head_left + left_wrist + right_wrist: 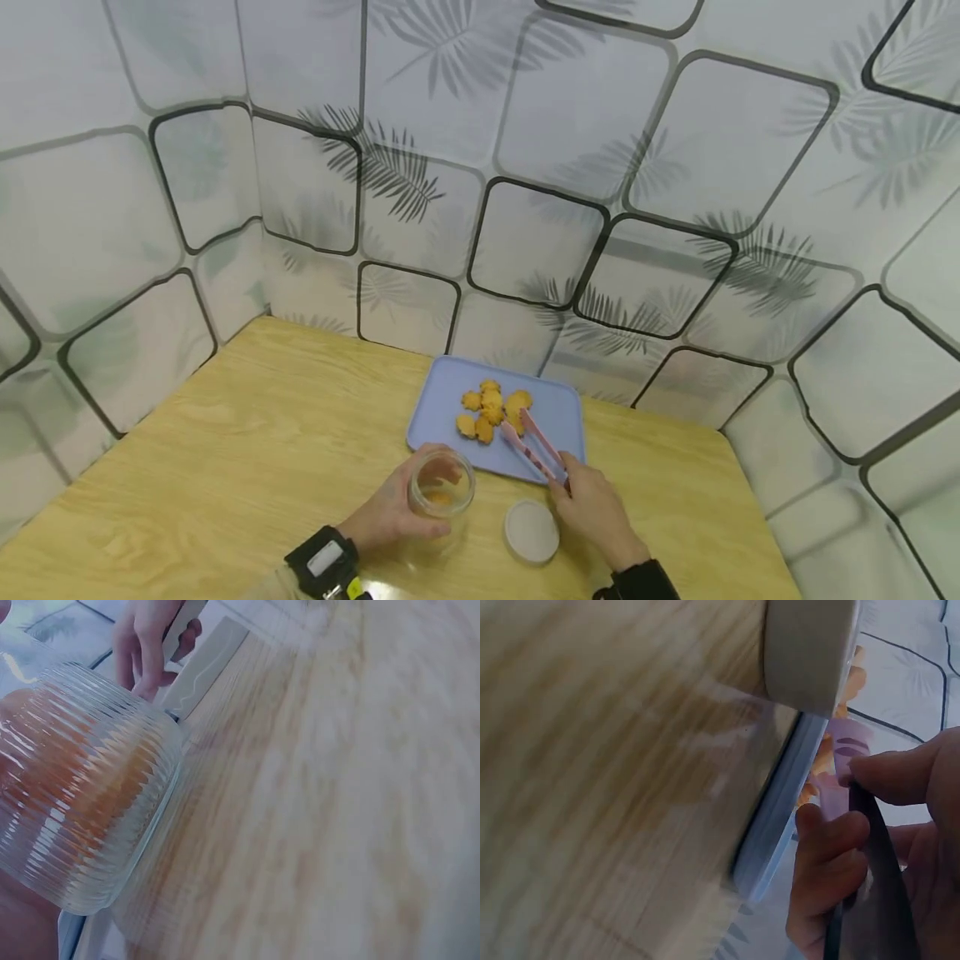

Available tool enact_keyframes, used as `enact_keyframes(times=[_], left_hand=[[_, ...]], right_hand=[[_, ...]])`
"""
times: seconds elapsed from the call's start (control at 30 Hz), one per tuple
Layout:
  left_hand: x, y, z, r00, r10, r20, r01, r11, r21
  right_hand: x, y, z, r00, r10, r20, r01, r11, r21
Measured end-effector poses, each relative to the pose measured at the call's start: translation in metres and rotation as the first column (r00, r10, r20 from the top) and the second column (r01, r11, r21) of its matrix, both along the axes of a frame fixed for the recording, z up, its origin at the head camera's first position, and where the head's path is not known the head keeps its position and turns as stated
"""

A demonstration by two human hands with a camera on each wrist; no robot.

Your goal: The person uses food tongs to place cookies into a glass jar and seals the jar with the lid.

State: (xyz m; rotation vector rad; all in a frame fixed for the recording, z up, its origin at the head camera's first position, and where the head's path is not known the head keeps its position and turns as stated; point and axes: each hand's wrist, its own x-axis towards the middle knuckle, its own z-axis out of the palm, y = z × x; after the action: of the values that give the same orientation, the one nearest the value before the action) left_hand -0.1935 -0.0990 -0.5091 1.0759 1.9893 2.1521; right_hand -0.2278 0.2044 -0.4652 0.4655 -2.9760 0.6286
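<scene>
My left hand [401,508] grips a clear ribbed glass jar [90,787] around its side, its mouth facing up. A golden-brown cookie [439,497] shows at the bottom of the jar. In my right hand [600,508] is a pair of pink tongs [534,450] with dark handles [877,877]. The tongs' tips are spread apart over the blue tray [435,400], right at the cookies [491,408] grouped on it. Between the two hands, a round white lid [531,532] lies on the table.
The wood-grain table [247,450] meets a wall covering [420,208] with leaf and rounded-square patterns along its back and left. The tray stands close to the back edge. A dark watch-like band [324,560] is on the left wrist.
</scene>
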Motion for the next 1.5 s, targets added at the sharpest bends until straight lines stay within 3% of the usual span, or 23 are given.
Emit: enact_keyframes(times=[0.13, 0.27, 0.4, 0.5, 0.6, 0.67, 0.8, 0.9, 1.1, 1.17, 1.27, 1.33, 1.4, 1.5], left_hand=[[-0.001, 0.001, -0.002, 1.0, -0.003, -0.001, 0.003, 1.0, -0.012], [-0.002, 0.004, -0.002, 1.0, -0.014, -0.006, 0.014, 1.0, 0.008], [-0.001, 0.005, -0.001, 1.0, -0.027, -0.005, 0.027, 0.999, 0.025], [-0.002, 0.005, -0.001, 1.0, -0.03, -0.006, 0.03, 0.999, 0.024], [-0.003, 0.005, -0.001, 1.0, -0.026, -0.007, 0.026, 1.0, 0.016], [-0.002, 0.004, -0.001, 1.0, -0.012, -0.002, 0.012, 1.0, -0.003], [0.0, 0.0, 0.002, 0.999, 0.033, 0.037, -0.031, 0.997, -0.064], [0.001, -0.002, 0.004, 0.998, 0.034, 0.046, -0.031, 0.998, -0.063], [0.003, -0.002, 0.009, 0.998, 0.051, 0.032, -0.05, 0.998, -0.039], [0.003, -0.002, 0.01, 0.998, 0.059, 0.024, -0.059, 0.998, -0.03], [0.003, 0.0, 0.009, 0.997, 0.068, 0.024, -0.068, 0.998, -0.015], [0.002, 0.0, 0.009, 0.996, 0.084, 0.007, -0.083, 0.996, -0.014], [0.001, 0.001, 0.008, 0.996, 0.085, -0.006, -0.085, 0.996, -0.01], [0.0, 0.004, 0.008, 0.996, 0.081, -0.034, -0.082, 0.997, -0.011]], right_hand=[[-0.005, -0.002, -0.004, 1.0, -0.004, -0.013, 0.004, 0.999, 0.034], [-0.004, -0.001, -0.001, 0.996, 0.011, -0.09, -0.011, 1.0, 0.003], [0.01, 0.0, 0.012, 0.998, 0.039, -0.044, -0.046, 0.983, -0.178], [0.03, -0.004, 0.029, 0.99, 0.12, 0.068, -0.086, 0.925, -0.37], [0.05, -0.008, 0.044, 0.952, 0.254, 0.172, -0.137, 0.853, -0.503], [0.061, -0.011, 0.051, 0.922, 0.339, 0.187, -0.194, 0.823, -0.534], [0.073, -0.016, 0.054, 0.875, 0.473, 0.1, -0.364, 0.78, -0.509], [0.075, -0.017, 0.053, 0.853, 0.521, 0.047, -0.437, 0.76, -0.481], [0.074, -0.017, 0.057, 0.85, 0.521, 0.083, -0.436, 0.783, -0.444], [0.071, -0.015, 0.057, 0.866, 0.49, 0.103, -0.392, 0.791, -0.469], [0.057, -0.013, 0.049, 0.928, 0.361, 0.094, -0.288, 0.853, -0.435], [0.043, -0.014, 0.039, 0.964, 0.262, 0.042, -0.232, 0.91, -0.344], [0.029, -0.016, 0.029, 0.983, 0.185, -0.007, -0.183, 0.96, -0.211], [0.013, -0.018, 0.014, 0.988, 0.151, -0.014, -0.151, 0.987, -0.053]])
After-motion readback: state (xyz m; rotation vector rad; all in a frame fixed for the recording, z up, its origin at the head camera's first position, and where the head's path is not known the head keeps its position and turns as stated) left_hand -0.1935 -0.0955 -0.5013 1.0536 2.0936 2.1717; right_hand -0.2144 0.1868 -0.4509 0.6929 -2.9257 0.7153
